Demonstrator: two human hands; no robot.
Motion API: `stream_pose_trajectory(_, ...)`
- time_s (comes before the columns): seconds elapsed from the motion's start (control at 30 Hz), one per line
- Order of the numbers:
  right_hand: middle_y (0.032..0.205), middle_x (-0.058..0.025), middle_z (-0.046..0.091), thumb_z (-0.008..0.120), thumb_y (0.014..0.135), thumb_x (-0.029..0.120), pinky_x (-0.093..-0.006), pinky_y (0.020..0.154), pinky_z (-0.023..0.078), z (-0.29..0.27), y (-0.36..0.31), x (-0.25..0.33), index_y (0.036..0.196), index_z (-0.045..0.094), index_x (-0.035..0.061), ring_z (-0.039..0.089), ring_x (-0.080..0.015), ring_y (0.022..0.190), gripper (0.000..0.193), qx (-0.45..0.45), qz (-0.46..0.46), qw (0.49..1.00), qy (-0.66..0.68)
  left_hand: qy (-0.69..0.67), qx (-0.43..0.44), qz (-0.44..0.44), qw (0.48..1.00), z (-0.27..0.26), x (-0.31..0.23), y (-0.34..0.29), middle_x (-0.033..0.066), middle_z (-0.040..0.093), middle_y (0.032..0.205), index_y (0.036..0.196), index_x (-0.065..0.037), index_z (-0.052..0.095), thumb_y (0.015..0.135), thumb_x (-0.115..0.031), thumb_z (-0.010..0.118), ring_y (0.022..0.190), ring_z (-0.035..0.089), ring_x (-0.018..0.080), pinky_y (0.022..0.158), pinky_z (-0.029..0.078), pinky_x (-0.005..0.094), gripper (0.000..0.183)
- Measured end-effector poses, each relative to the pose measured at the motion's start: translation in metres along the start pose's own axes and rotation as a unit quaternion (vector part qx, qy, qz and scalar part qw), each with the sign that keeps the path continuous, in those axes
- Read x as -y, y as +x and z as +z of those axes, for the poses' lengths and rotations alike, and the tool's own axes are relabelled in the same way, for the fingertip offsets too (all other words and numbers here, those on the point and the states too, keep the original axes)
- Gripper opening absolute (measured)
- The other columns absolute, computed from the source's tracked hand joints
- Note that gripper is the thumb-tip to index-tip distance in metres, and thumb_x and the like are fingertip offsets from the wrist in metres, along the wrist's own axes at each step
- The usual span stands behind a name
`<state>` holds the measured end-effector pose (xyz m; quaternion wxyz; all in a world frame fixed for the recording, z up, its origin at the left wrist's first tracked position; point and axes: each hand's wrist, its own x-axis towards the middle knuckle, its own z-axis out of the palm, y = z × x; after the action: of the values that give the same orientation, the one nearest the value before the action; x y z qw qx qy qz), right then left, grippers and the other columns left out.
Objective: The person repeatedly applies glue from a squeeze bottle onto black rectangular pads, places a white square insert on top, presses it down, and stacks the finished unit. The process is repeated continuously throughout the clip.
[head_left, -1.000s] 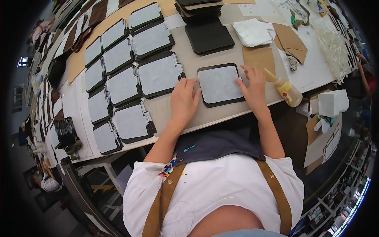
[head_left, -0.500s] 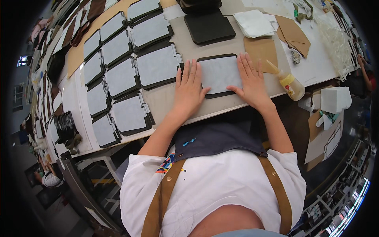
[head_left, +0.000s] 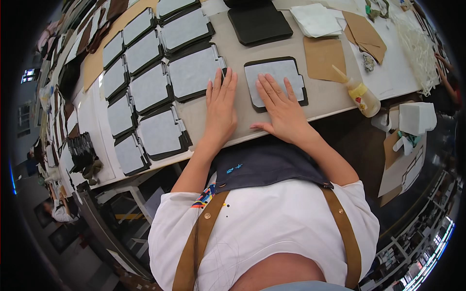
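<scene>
In front of me on the table lies a flat black panel (head_left: pixel 279 67) with a pale grey sheet on top; a black border shows round it. My right hand (head_left: pixel 284 110) rests flat on its lower part, fingers stretched out and thumb spread to the left. To the left of the panel, my left hand (head_left: pixel 222 107) lies flat with extended fingers, holding nothing. Its fingertips are at the right edge of a similar grey-topped black piece (head_left: pixel 191 72), one of several laid out in overlapping rows on the left.
Beyond the panel sits a black stack (head_left: pixel 259 24). At the right are white sheets (head_left: pixel 315 20), a brown card (head_left: pixel 324 58), brown sheets (head_left: pixel 366 36) and a nozzle bottle (head_left: pixel 363 99) near the table edge. A bundle of black strips (head_left: pixel 80 153) lies far left.
My right hand has moved left, from the panel's right edge onto its sheet. My left hand has come off the panel's left edge and shifted slightly left. The panel now sits slightly turned.
</scene>
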<state>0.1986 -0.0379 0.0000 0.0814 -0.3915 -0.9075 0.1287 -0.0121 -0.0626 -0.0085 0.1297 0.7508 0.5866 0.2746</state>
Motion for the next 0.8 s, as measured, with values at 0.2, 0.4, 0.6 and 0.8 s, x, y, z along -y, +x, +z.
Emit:
stream_pose_trajectory(0.2,0.164,-0.0167,0.025,0.058,0.085,0.069,-0.0517,0.125,0.005,0.009,0.003,0.012,0.155,0.027,-0.0034,0.016,-0.0275,0.155,0.106,0.000,-0.018,1.000,-0.004,-0.036,-0.012,0.002,0.999,0.000,-0.001,-0.002,0.0187,0.037,0.158,0.152,-0.001,0.037,0.078,0.014,0.042,0.151,0.024,0.0385,0.123,0.015,0.0524,0.076)
stream_pose_trajectory(0.4,0.163,-0.0185,0.027,0.056,0.091,0.063,-0.0530,0.124,0.007,0.013,-0.005,0.015,0.154,0.029,-0.0040,0.019,-0.0304,0.154,0.096,-0.011,-0.052,0.997,0.062,-0.121,-0.009,0.023,0.992,0.011,-0.006,0.005,0.0189,0.039,0.156,0.152,0.000,0.037,0.092,0.002,0.047,0.150,0.026,0.0381,0.122,0.019,0.0514,0.061)
stream_pose_trajectory(0.6,0.164,-0.0180,0.022,0.060,0.089,0.062,-0.0544,0.124,0.007,-0.010,-0.030,-0.025,0.156,0.023,-0.0036,0.016,-0.0301,0.155,0.101,-0.034,0.090,0.995,-0.024,-0.008,0.092,0.070,0.993,0.019,-0.022,0.003,0.0178,0.029,0.162,0.156,0.000,0.029,0.100,-0.025,0.054,0.153,0.020,0.0354,0.123,0.016,0.0512,0.066)
stream_pose_trajectory(0.8,0.163,-0.0169,0.025,0.065,0.087,0.057,-0.0563,0.123,0.008,-0.013,-0.060,-0.036,0.154,0.029,-0.0021,0.018,-0.0311,0.154,0.096,-0.053,0.133,0.988,-0.050,0.081,0.100,0.031,0.991,0.023,-0.013,-0.009,0.0181,0.021,0.166,0.157,0.000,0.025,0.099,-0.033,0.055,0.155,0.013,0.0366,0.124,0.012,0.0512,0.074)
